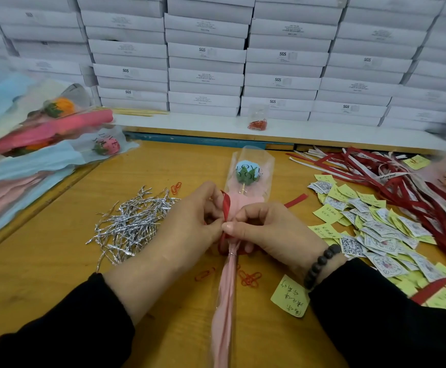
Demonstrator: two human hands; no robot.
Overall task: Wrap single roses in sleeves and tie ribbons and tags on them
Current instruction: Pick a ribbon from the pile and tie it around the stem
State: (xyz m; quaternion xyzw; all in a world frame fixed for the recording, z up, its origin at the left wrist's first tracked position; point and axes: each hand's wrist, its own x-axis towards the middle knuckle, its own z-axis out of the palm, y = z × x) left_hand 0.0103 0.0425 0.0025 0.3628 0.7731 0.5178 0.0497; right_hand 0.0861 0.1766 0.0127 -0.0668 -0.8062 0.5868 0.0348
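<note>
A single light-blue rose (247, 171) lies in a clear sleeve (253, 158) with pink paper, its stem end (223, 301) pointing toward me on the wooden table (57, 274). A red ribbon (226, 205) wraps the sleeve's neck. My left hand (190, 221) and my right hand (267, 229) meet at that neck, fingers curled, both pinching the ribbon. One ribbon end (296, 200) trails out to the right.
Silver twist ties (134, 224) lie heaped at left. Yellow notes and QR tags (370, 229) spread at right, beside loose red ribbons (402, 181). Wrapped roses (44, 134) pile at far left. Red paper clips (248, 278) scatter near the stem. White boxes (206, 54) are stacked behind.
</note>
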